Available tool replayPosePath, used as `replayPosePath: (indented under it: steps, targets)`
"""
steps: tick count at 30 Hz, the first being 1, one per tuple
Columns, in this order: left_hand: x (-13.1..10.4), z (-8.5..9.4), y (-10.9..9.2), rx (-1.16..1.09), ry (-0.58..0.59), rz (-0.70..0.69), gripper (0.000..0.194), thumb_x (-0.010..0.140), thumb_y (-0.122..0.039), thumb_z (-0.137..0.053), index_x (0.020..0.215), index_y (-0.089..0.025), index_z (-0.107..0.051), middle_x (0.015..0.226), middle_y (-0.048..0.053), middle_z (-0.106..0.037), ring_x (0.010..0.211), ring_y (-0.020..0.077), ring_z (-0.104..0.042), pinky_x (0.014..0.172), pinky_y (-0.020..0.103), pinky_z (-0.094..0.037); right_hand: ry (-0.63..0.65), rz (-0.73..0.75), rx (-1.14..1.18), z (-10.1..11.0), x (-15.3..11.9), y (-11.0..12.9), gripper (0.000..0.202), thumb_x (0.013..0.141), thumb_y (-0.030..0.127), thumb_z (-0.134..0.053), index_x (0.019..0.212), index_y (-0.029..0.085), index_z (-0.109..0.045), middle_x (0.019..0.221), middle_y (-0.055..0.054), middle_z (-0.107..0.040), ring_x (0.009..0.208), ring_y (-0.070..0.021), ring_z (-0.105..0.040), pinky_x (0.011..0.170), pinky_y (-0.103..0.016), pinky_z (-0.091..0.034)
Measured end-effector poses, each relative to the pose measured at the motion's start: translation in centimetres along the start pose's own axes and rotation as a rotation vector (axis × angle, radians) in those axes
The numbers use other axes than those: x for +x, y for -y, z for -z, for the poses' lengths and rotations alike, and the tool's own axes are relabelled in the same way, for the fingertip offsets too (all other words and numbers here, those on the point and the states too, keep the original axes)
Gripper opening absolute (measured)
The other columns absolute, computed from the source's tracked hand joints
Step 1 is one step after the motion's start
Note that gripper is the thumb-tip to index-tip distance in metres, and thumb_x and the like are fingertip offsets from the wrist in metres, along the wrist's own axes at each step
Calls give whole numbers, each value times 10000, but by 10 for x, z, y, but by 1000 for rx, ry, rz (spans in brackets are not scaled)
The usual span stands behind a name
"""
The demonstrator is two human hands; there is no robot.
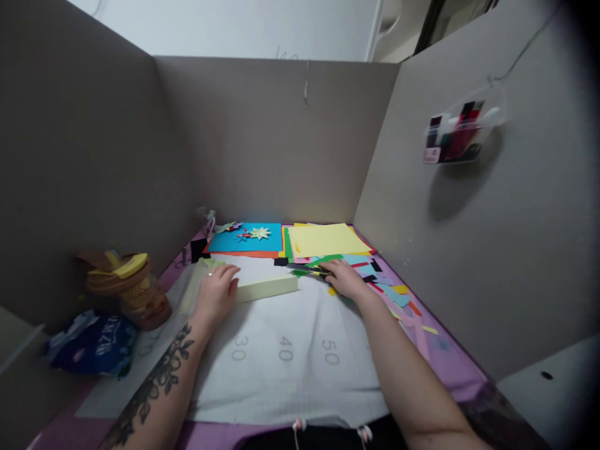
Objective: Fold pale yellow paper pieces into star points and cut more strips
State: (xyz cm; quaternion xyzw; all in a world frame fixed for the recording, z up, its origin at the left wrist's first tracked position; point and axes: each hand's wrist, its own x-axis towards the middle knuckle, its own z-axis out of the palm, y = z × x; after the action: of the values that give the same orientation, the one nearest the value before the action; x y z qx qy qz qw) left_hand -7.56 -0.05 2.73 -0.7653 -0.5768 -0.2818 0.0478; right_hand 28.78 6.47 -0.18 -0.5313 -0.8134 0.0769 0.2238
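My left hand (pixel 217 292), a ring on one finger, curls over the near end of a pale yellow-green paper strip (pixel 268 289). The strip juts out to the right, just above the white cloth. More pale paper (pixel 192 289) lies left of that hand. My right hand (pixel 343 279) closes around what look like dark scissors (pixel 305 269), their blades pointing left toward the strip. The handles are hidden under my fingers. Colored paper scraps (pixel 396 294) lie around and right of this hand.
Paper stars (pixel 260 233) lie on a blue sheet (pixel 269 245) at the back left, beside stacked yellow sheets (pixel 328 240). A lidded cup (pixel 140 297) and blue packet (pixel 94 344) stand left. Grey panels enclose the table; a clear pouch (pixel 459 134) hangs right.
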Motion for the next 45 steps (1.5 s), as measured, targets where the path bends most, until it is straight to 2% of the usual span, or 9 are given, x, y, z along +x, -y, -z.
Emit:
replayPosePath:
  steps: [2,4,7,10,15,25,31,36,45]
  targets:
    - [-5,-3,-17,-53,50,-174,317,867,-227,-402,1115,-203,-599,1168,98,-605,1126,244,-511,1005,406,-358,77,5,20,1,-4,3,449,745,111,-527,1170,222,-619,1050,-84,-617,997,-231,-510,890,-342,-383]
    - [-9,-10,-33,-98,220,-391,342,891,-218,-377,1161,-226,-587,1209,77,-601,1180,226,-490,1035,410,-332,136,30,49,3,-8,3,469,739,103,-518,1181,228,-614,1059,-79,-618,1005,-232,-515,889,-342,-389]
    - [-13,-23,-47,-82,436,-529,412,895,-250,-413,1303,-262,-473,1385,49,-465,1327,237,-330,1094,445,-241,179,81,91,7,-12,0,510,726,87,-507,1203,241,-599,1103,-72,-621,1038,-232,-514,907,-345,-385]
    - [-13,-33,-49,-43,540,-489,551,866,-363,-498,1389,-272,-349,1465,61,-346,1387,258,-186,1112,480,-162,182,99,105,8,-17,-3,525,707,71,-508,1193,240,-607,1126,-68,-624,1057,-232,-513,924,-352,-378]
    - [-9,-39,-45,-36,618,-414,620,861,-473,-477,1418,-278,-287,1485,87,-294,1391,276,-161,1095,520,-147,169,83,53,6,-22,-5,534,716,57,-500,1201,253,-605,1115,-70,-622,1046,-229,-517,916,-352,-386]
    - [-6,-46,-47,-70,649,-347,581,896,-494,-362,1429,-283,-268,1500,78,-256,1385,309,-167,1065,581,-157,200,83,-35,2,-27,-1,538,740,56,-506,1213,295,-596,1085,-69,-602,1000,-233,-504,886,-350,-370]
    - [-5,-46,-51,-40,637,-322,565,888,-540,-332,1412,-333,-292,1509,62,-239,1386,322,-154,1047,607,-154,191,64,-98,1,-28,14,522,749,69,-504,1195,321,-606,1045,-71,-605,995,-254,-484,853,-361,-341]
    - [-3,-48,-53,-6,651,-312,577,885,-556,-329,1415,-331,-288,1516,72,-214,1388,326,-138,1048,607,-144,218,24,-155,0,-28,24,498,765,87,-499,1190,326,-602,1079,-79,-595,1023,-268,-472,854,-379,-311]
    - [-3,-47,-52,30,691,-316,600,890,-576,-281,1434,-328,-232,1530,61,-162,1394,319,-109,1055,604,-126,303,9,-222,14,-44,31,503,787,110,-453,1234,318,-554,1123,-74,-579,1046,-242,-468,846,-352,-299]
